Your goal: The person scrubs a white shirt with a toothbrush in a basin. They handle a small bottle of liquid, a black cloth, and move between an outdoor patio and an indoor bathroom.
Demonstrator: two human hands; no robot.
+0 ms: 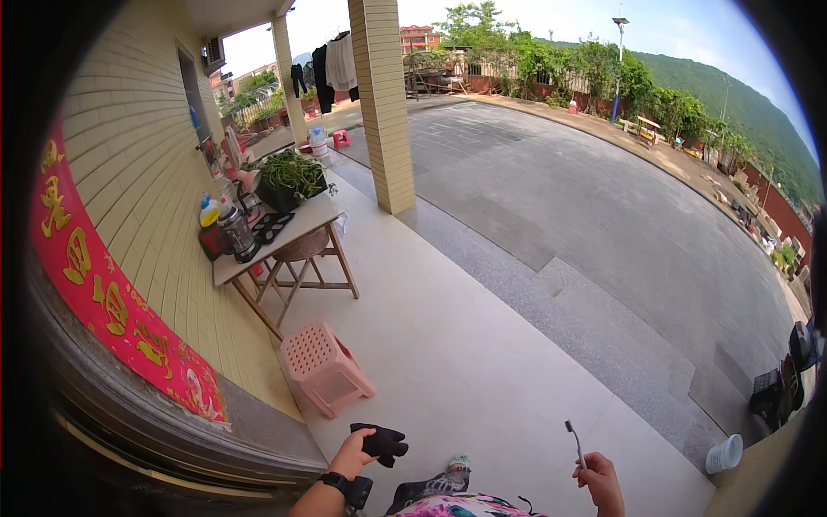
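Black folded cloth [384,444] is pinched in my left hand [353,455] at the bottom of the view, just below a pink plastic stool. What the cloth piece is exactly, I cannot tell. My right hand [597,481], lower right, grips a toothbrush [577,446] by its light handle, with the dark bristles pointing up. The two hands are well apart, with the pale tiled floor between them. One foot in a light green clog [459,461] shows between the hands.
The pink stool [326,365] stands by the tiled wall. Beyond it, a wooden-legged table [300,232] bears a glass jug, bottles and a dark planter of greens [291,181]. A tiled pillar [382,103] rises at the porch edge. A white bucket [724,453] stands lower right.
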